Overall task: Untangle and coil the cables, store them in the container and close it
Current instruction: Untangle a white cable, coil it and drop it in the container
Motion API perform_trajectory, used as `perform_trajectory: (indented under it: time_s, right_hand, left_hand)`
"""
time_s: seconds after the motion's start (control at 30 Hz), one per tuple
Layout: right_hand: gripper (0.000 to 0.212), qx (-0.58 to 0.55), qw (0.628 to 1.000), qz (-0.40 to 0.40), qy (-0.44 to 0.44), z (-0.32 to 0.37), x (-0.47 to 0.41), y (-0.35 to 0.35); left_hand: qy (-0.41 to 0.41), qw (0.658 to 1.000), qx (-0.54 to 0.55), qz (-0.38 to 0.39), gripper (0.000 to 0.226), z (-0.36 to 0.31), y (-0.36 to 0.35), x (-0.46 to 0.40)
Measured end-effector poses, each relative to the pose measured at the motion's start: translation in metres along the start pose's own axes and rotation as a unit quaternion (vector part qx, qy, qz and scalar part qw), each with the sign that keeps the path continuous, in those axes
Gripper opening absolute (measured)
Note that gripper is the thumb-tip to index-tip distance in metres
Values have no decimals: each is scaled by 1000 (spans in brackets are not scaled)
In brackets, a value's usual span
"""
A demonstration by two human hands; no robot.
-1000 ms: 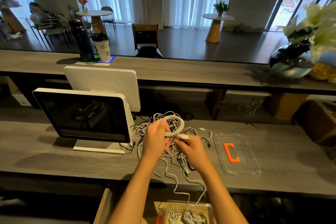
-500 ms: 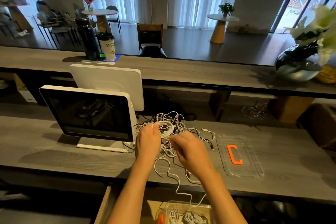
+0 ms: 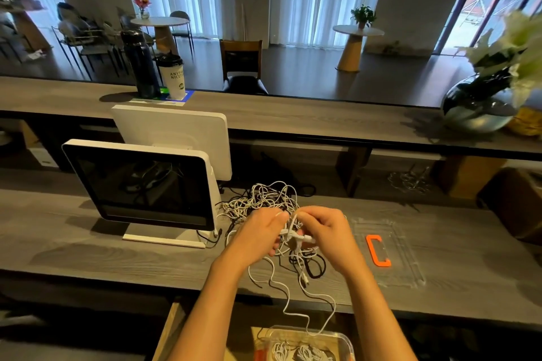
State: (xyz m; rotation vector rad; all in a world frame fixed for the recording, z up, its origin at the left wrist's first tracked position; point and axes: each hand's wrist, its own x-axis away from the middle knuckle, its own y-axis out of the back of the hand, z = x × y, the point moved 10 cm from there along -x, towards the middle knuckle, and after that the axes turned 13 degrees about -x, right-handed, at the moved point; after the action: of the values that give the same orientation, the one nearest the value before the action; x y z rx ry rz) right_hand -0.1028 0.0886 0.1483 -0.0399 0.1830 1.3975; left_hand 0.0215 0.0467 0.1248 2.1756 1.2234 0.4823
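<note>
White cables lie in a tangle on the grey wooden counter, just right of the monitor. Compared with half a second ago, both hands are now closer together and raised a little: the left hand and right hand pinch one white cable with a plug between them. One strand hangs over the counter's near edge into the clear container below. The transparent lid lies flat at the right, with bare counter beyond it.
</note>
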Motion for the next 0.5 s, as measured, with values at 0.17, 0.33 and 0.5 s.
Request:
perform_trajectory:
  time_s: [0.17,0.33,0.5]
  right_hand:
    - [26,-201,974,-17,-105,-18,-1,11]
    - [19,-210,970,9,-122,-23,2,1]
    - [30,-136,982,41,-122,-24,4,-20]
  left_hand:
    - [-76,984,121,104,37,-27,-13,12]
    - [-96,963,245,53,40,-32,-3,14]
    - [17,942,316,-112,39,-14,16,7]
